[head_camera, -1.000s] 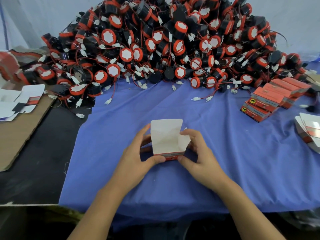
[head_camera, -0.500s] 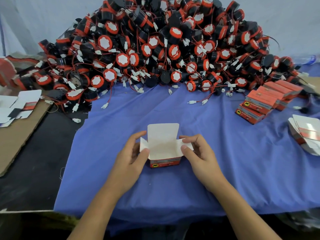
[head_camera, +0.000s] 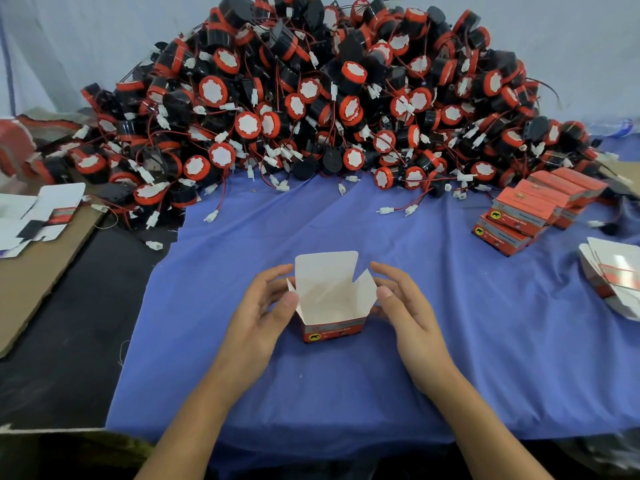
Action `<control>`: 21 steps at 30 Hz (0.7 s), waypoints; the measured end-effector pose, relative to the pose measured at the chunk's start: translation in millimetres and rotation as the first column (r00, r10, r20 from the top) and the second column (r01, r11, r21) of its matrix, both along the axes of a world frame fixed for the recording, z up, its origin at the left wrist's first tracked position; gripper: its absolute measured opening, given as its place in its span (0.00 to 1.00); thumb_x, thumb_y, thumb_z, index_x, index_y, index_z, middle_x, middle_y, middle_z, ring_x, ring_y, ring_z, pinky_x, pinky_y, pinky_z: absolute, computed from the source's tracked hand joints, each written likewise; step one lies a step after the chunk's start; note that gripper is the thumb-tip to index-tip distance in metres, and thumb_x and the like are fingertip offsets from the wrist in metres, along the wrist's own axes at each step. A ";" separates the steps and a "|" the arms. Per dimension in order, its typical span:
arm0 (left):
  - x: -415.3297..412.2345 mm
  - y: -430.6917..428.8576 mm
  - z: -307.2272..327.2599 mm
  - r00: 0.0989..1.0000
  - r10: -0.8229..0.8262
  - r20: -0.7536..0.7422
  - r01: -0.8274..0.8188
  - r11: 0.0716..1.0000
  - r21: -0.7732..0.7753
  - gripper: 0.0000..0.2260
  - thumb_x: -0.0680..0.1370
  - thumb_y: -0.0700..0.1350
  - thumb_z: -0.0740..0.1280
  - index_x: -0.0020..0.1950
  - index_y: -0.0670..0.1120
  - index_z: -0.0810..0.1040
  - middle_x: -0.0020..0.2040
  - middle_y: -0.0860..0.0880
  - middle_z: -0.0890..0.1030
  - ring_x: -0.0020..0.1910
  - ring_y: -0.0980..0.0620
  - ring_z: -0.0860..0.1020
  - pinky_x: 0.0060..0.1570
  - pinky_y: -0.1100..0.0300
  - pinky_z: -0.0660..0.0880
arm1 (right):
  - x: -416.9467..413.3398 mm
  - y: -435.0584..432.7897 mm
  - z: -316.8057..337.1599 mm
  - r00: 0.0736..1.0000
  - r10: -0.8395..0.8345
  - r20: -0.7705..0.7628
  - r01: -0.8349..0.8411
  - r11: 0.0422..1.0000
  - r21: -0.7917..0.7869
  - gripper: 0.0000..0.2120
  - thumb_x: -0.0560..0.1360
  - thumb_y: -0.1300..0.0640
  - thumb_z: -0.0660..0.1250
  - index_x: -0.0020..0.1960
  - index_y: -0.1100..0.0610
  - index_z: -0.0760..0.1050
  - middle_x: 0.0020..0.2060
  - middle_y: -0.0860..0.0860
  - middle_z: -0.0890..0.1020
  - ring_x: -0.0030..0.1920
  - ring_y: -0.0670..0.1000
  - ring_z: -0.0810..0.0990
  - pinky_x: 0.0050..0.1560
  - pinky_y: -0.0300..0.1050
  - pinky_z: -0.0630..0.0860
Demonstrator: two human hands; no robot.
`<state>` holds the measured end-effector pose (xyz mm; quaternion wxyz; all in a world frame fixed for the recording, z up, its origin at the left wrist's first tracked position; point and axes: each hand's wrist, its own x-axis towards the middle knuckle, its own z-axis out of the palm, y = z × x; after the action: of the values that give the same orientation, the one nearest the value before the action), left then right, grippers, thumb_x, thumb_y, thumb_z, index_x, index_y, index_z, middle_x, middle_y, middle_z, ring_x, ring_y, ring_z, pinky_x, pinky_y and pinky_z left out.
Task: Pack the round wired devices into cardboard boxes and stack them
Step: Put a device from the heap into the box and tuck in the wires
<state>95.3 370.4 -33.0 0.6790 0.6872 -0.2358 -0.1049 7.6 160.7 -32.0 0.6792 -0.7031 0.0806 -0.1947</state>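
- Both hands have let go of the side flaps they were folding half a second ago, and the open box (head_camera: 332, 306) now stands upright by itself with its flaps spread.
- It sits on the blue cloth (head_camera: 346, 382), midway across the tabletop (head_camera: 69, 323) and toward the near edge. Its lid flap stands up on the far side and nothing is inside.
- My left hand (head_camera: 258, 313) is relaxed at the box's left side, the thumb touching the left flap and the fingers loosely curved behind it, gripping nothing.
- My right hand (head_camera: 405, 313) is also released, with the thumb just beside the right flap. I cannot tell whether it touches.
- The pile of round devices (head_camera: 311, 109) runs along the far edge, well apart from the box. The closed boxes (head_camera: 526, 209) are stacked near the right edge, with flat blanks (head_camera: 613, 275) just nearer.
- The box looks like thin, light card that would dent easily and slide on the cloth. I would steady it by its side walls low down, not by the flaps.
- A device such as the one at the pile's near rim (head_camera: 384, 178) looks like a rigid plastic puck, probably heavier than the box.
- Its thin red wire and white plug are likely to snag on neighbouring devices, so I would grip the round body across its rim, not the wire, and lift slowly.
- The wire probably needs tucking in before the lid can close.
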 end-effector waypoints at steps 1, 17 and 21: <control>0.3 0.1 1.8 0.999 0.018 -0.043 -0.019 0.999 -0.036 0.24 0.78 0.63 0.63 0.70 0.53 0.75 0.65 0.53 0.82 0.66 0.52 0.80 0.62 0.59 0.77 | 0.2 -0.6 0.6 1.000 -0.018 -0.001 0.018 0.999 0.030 0.15 0.82 0.50 0.62 0.68 0.49 0.76 0.58 0.51 0.85 0.59 0.52 0.83 0.61 0.46 0.80; 137.4 -89.4 31.1 0.929 0.049 -0.366 -0.100 0.987 -0.122 0.18 0.87 0.43 0.59 0.78 0.45 0.70 0.76 0.50 0.72 0.75 0.53 0.70 0.75 0.51 0.68 | 162.5 -27.9 24.1 0.982 0.084 -0.169 -0.018 0.934 0.358 0.20 0.86 0.57 0.61 0.77 0.56 0.69 0.75 0.49 0.73 0.74 0.49 0.72 0.72 0.47 0.71; 183.4 -118.0 16.2 0.948 0.133 -0.291 -0.137 0.991 0.006 0.21 0.86 0.39 0.60 0.79 0.45 0.67 0.79 0.49 0.68 0.73 0.54 0.69 0.75 0.52 0.67 | 223.6 -34.4 15.5 0.967 0.094 -0.239 -0.036 0.971 0.237 0.24 0.85 0.64 0.58 0.80 0.57 0.63 0.77 0.49 0.68 0.76 0.50 0.69 0.74 0.47 0.70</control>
<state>278.7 252.4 -16.8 0.7167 0.6741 -0.0867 -0.1562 231.2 126.3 -16.5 0.7468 -0.6406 0.1635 -0.0719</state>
